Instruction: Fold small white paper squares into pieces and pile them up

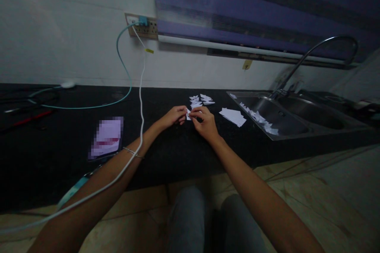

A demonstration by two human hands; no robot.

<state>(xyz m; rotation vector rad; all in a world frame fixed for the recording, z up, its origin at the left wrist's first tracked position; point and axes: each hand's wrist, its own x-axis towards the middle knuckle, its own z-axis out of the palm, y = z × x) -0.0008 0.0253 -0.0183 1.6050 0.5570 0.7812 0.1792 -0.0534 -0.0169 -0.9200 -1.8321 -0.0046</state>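
Between my two hands is a small folded piece of white paper (188, 116), just above the black countertop. My left hand (176, 115) pinches its left side. From the right, the thumb and fingertips of my right hand (205, 123) close on the same piece. Right behind my hands lie several small folded white paper pieces (196, 102) in a loose group. A stack of flat white paper (232, 116) rests to the right of my right hand. The fine folds of the held piece are too small to make out.
A steel double sink (285, 116) with a curved tap (314, 45) is at the right, with more folded papers (260, 118) along its left rim. At the left lies a phone (107, 136). A white cable (141, 102) hangs from the wall socket (142, 27) across my left forearm.
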